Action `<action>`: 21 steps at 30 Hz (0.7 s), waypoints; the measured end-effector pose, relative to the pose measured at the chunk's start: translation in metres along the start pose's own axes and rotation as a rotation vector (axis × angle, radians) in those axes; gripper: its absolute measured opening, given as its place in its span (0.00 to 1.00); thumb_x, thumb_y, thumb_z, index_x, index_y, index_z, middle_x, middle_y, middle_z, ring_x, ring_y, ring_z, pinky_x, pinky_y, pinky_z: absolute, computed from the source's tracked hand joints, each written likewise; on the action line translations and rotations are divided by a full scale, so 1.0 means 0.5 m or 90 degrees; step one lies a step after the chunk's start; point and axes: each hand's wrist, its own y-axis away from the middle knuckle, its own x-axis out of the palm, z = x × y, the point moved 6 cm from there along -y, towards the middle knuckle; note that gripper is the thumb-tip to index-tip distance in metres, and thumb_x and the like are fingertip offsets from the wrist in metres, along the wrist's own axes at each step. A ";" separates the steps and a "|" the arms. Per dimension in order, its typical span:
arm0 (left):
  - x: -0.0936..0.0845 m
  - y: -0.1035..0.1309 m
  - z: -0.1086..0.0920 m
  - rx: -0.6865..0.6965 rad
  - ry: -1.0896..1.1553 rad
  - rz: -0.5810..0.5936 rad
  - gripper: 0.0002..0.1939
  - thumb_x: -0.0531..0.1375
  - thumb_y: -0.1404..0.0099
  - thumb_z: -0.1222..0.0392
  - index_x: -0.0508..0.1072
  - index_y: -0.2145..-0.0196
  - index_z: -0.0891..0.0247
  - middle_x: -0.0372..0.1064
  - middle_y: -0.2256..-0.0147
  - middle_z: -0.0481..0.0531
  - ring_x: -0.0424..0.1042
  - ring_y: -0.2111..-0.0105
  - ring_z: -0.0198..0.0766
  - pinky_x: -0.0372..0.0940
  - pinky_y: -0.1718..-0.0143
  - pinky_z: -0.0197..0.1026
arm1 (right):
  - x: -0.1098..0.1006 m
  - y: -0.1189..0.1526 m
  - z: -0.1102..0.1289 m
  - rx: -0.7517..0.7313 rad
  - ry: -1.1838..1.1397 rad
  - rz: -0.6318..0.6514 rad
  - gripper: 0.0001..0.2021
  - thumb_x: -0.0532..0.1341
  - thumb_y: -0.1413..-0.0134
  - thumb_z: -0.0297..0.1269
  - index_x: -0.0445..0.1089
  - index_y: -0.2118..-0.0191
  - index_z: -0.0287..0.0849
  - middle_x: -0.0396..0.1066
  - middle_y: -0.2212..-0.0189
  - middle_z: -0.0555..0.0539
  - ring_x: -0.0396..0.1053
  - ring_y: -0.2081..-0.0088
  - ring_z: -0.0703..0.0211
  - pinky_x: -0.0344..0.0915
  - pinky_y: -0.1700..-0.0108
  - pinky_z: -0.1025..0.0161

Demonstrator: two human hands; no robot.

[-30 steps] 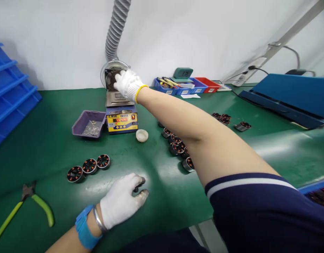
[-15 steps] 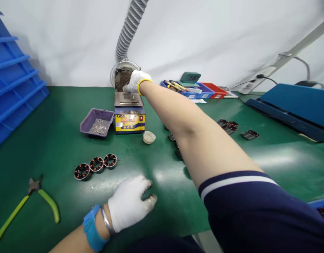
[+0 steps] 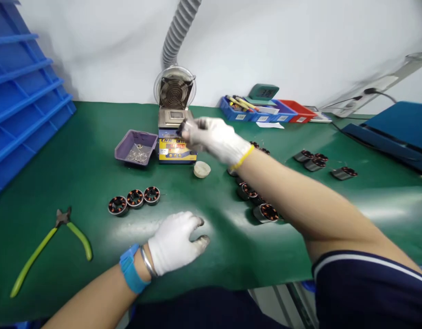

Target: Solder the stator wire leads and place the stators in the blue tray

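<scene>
My right hand (image 3: 212, 137), in a white glove, is raised in front of the solder pot (image 3: 177, 148). Its fingers are closed around a motor stator (image 3: 184, 128), mostly hidden and blurred, with a dark end showing. My left hand (image 3: 178, 242), gloved with darkened thumb and fingertip, rests on the green table, thumb and fingers apart and nothing between them. Three stators (image 3: 135, 198) with copper windings stand in a row beyond it. Right of it, partly under my right arm, is a group of several more stators (image 3: 266, 213).
Left of the pot sits a purple tray (image 3: 120, 153) of metal bits; a whitish cup (image 3: 201, 170) is at its right. Green-handled cutters (image 3: 63, 218) lie at left. Blue crates (image 3: 25, 91), an extraction hose (image 3: 181, 32), pen bins (image 3: 238, 115) and several stators (image 3: 313, 163) stand around.
My right hand has drawn back from the top of the solder pot, toward me and to the right, with the stator in its fingers. My left hand stays on the table; the view has shifted.
</scene>
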 end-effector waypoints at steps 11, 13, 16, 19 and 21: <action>0.031 0.001 -0.007 0.035 -0.063 -0.005 0.36 0.65 0.40 0.46 0.67 0.39 0.65 0.67 0.40 0.67 0.66 0.40 0.59 0.60 0.38 0.59 | 0.239 0.180 -0.080 -0.134 0.065 0.218 0.28 0.74 0.60 0.49 0.74 0.49 0.52 0.66 0.36 0.49 0.69 0.40 0.46 0.68 0.41 0.49; 0.026 0.003 0.005 -0.002 -0.070 -0.017 0.34 0.64 0.39 0.49 0.67 0.39 0.64 0.70 0.42 0.66 0.68 0.41 0.58 0.61 0.39 0.58 | 0.256 0.177 -0.054 -0.181 0.079 0.236 0.29 0.74 0.58 0.51 0.74 0.48 0.51 0.68 0.38 0.47 0.69 0.40 0.46 0.68 0.41 0.51; 0.019 0.006 0.020 -0.063 -0.083 -0.009 0.26 0.62 0.38 0.50 0.71 0.44 0.63 0.75 0.49 0.63 0.74 0.47 0.58 0.66 0.44 0.56 | 0.263 0.187 -0.015 -0.249 0.091 0.279 0.38 0.74 0.61 0.56 0.71 0.42 0.49 0.68 0.38 0.44 0.69 0.40 0.44 0.68 0.41 0.51; 0.012 0.007 0.026 -0.073 -0.103 -0.016 0.21 0.59 0.34 0.51 0.73 0.47 0.63 0.77 0.52 0.60 0.75 0.49 0.58 0.68 0.46 0.55 | 0.210 0.193 -0.006 -0.262 0.041 0.190 0.53 0.75 0.65 0.59 0.60 0.32 0.46 0.62 0.35 0.41 0.64 0.36 0.43 0.66 0.38 0.51; 0.007 0.001 0.024 -0.038 -0.121 -0.058 0.24 0.61 0.36 0.52 0.71 0.44 0.64 0.76 0.49 0.62 0.72 0.44 0.59 0.64 0.41 0.57 | 0.143 0.181 -0.044 -0.162 -0.004 0.035 0.49 0.69 0.52 0.58 0.52 0.29 0.45 0.61 0.33 0.40 0.61 0.34 0.47 0.65 0.37 0.54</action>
